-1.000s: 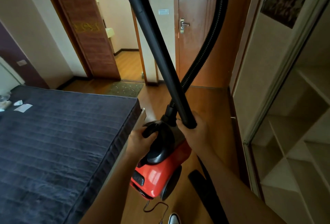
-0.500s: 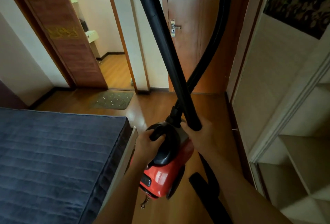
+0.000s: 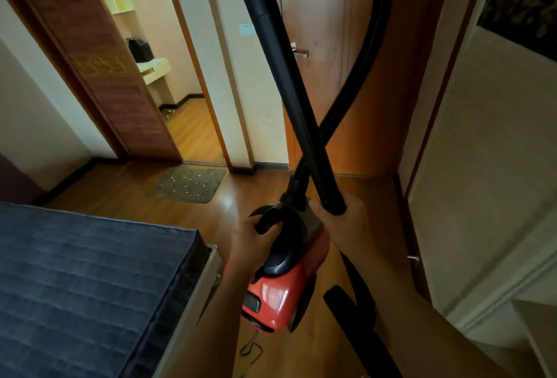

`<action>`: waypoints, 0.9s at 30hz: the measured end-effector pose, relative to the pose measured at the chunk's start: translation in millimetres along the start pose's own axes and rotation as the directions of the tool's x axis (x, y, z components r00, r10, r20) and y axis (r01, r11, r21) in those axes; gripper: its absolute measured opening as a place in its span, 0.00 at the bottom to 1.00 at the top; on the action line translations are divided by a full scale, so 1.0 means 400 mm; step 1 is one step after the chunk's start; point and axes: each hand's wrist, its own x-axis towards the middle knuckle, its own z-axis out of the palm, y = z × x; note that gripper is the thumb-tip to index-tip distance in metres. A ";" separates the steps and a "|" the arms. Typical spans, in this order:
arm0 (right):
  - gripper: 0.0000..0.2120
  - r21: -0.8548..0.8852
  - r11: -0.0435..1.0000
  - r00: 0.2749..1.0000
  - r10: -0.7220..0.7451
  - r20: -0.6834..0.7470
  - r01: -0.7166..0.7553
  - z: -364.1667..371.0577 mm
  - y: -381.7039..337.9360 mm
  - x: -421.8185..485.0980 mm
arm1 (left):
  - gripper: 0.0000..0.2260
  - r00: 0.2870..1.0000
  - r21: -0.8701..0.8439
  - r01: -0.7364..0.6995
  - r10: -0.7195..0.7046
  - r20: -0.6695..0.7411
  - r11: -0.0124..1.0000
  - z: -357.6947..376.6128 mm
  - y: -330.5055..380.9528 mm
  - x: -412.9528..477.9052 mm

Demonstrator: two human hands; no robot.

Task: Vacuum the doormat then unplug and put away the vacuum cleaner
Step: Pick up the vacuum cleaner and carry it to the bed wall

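My left hand (image 3: 253, 242) is curled fully round the black carry handle (image 3: 268, 214) of the red canister vacuum cleaner (image 3: 280, 296), which is held clear of the wooden floor (image 3: 120, 193). My right hand (image 3: 343, 226), just right of the canister, is closed round the black wand tube (image 3: 289, 91). The ribbed hose (image 3: 355, 76) crosses behind the tube. The doormat (image 3: 188, 184) lies beyond and left of the canister. The bed (image 3: 84, 281) is left of it. The power cord (image 3: 250, 344) hangs below it.
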 end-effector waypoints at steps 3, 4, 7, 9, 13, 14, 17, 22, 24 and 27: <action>0.20 0.002 1.000 0.999 -0.006 0.037 0.005 -0.030 0.043 0.148 | 0.12 0.998 -0.001 0.032 -0.032 -0.050 0.999 0.068 0.050 0.115; 0.19 0.015 1.000 0.999 -0.013 0.050 0.013 -0.039 0.049 0.193 | 0.11 0.996 -0.003 0.038 -0.038 -0.079 0.999 0.084 0.066 0.153; 0.17 0.042 0.998 0.994 -0.048 0.095 0.044 -0.060 0.068 0.323 | 0.09 0.991 -0.007 0.043 -0.043 -0.129 0.999 0.123 0.097 0.258; 0.19 0.034 0.997 0.992 -0.073 0.106 0.070 -0.064 0.089 0.394 | 0.12 0.988 -0.003 0.033 -0.034 -0.150 0.999 0.145 0.113 0.314; 0.17 0.061 0.997 0.988 -0.058 0.143 0.050 -0.051 0.141 0.517 | 0.13 0.985 0.005 0.045 -0.044 -0.166 0.999 0.181 0.122 0.427; 0.17 0.066 0.997 0.987 -0.057 0.154 0.047 -0.045 0.155 0.547 | 0.13 0.984 0.008 0.053 -0.051 -0.170 0.999 0.187 0.116 0.454; 0.16 0.071 0.997 0.980 -0.028 0.197 0.014 -0.009 0.202 0.633 | 0.10 0.974 0.015 0.078 -0.073 -0.213 0.997 0.195 0.087 0.540; 0.15 0.107 0.994 0.974 -0.002 0.227 -0.023 0.100 0.275 0.795 | 0.09 0.960 -0.012 0.107 -0.107 -0.258 0.994 0.202 0.039 0.719; 0.17 0.109 0.994 0.968 -0.030 0.248 0.003 0.157 0.295 0.872 | 0.08 0.958 -0.033 0.105 -0.110 -0.264 0.994 0.196 0.020 0.804; 0.18 0.124 0.992 0.961 -0.054 0.273 0.020 0.260 0.325 0.999 | 0.08 0.960 -0.075 0.098 -0.114 -0.257 0.992 0.182 -0.006 0.950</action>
